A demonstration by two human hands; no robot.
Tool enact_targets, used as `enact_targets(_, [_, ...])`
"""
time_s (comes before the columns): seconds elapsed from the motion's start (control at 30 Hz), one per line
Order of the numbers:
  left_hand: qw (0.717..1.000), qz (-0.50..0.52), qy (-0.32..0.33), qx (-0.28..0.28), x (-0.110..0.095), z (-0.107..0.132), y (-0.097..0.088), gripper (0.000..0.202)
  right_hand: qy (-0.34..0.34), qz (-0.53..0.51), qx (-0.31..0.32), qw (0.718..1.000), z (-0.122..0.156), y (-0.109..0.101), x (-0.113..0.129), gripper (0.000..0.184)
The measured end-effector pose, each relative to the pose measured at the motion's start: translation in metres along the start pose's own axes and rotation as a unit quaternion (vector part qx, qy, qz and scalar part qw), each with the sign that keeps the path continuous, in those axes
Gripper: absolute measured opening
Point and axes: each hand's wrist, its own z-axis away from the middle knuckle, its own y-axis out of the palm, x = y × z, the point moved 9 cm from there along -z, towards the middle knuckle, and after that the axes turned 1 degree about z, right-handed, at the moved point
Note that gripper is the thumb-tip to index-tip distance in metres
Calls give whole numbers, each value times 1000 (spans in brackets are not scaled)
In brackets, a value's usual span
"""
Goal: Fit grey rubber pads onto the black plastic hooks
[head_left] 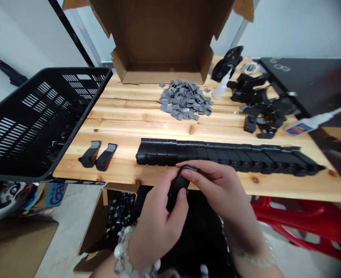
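- At the far left, a black slotted plastic crate (39, 116) sits tilted over the corner of a pine table (124, 127), with dark parts inside.
- Just beside it, two black moulded pieces (97, 156) lie side by side on the wood.
- Below the table's front edge, an open cardboard box (93, 227) holds a mass of small black parts (119, 214).
- The person's left hand (158, 227), wearing a beaded bracelet (123, 251), is closed around the lower end of a black plastic piece (177, 185).
- That piece is held between both hands, just off the table's front edge, its long axis slanting from lower left to upper right.
- The right hand (216, 193) is closed over the piece's upper end and is the nearer hand to the table.
- Just beyond, a long row of similar black pieces (225, 158) runs along the wood.
- Further back lie a heap of grey squares (184, 100), a white squeeze bottle (221, 87) and loose black parts (260, 104).
- At the far right, a red stool (303, 220) stands below the table.
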Motion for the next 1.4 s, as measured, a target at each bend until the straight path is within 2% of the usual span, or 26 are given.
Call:
enact_targets(0.1, [999, -20, 29, -14, -4, 0, -2, 40, -9, -9, 0, 1000, -2, 2, 1, 13])
enact_targets(0.3, [998, -41, 19, -44, -1, 3, -4, 41, -29, -10, -2, 1000, -4, 6, 3, 11])
enact_targets(0.43, [998, -46, 28, -45, -9, -2, -13, 38, -27, 4, 35, 999, -10, 15, 8, 12])
enact_targets(0.5, [993, -80, 34, -77, -12, -9, -35, 32, -28, 19, 81, 996, -20, 17, 10, 18])
enact_targets(0.57, [980, -137, 24, -145, -9, -18, -68, 28, -42, 60, 96, 993, -38, 7, 12, 24])
enact_targets(0.6, [969, -169, 13, -180, -4, -23, -85, 29, -52, 97, 84, 990, -51, -3, 12, 25])
enact_targets(0.63, [959, -195, -6, -207, 2, -27, -101, 31, -74, 148, 47, 985, -65, -18, 14, 22])
enact_targets(0.73, [943, -250, -45, -215, 26, -42, -123, 36, -87, 329, 6, 940, -111, -45, 6, 20])
enact_targets(0.8, [936, -278, -61, -205, 39, -51, -124, 41, -96, 392, -3, 915, -138, -52, -3, 28])
enact_targets(0.9, [926, -313, -64, -202, 47, -59, -119, 43, -116, 403, 2, 908, -164, -49, -15, 18])
enact_targets(0.97, [916, -344, -25, -203, 40, -62, -115, 41, -124, 397, 10, 909, -172, -44, -21, 18])
enact_targets(1.03, [894, -389, 28, -220, 26, -61, -113, 39, -128, 389, 13, 912, -175, -42, -24, 18])
enact_targets(1.13, [853, -460, 57, -240, 11, -61, -111, 30, -128, 376, 12, 918, -170, -44, -19, 17])
enact_targets(1.27, [839, -520, 23, -160, 19, -76, -94, 30, -119, 347, 6, 930, -148, -43, -2, 30])
enact_targets(1.3, [837, -528, 13, -144, 22, -80, -90, 32, -106, 312, 15, 944, -139, -40, 1, 30])
enact_targets(1.4, [836, -533, -8, -133, 29, -87, -85, 32, -61, 138, 61, 987, -107, -26, 5, 9])
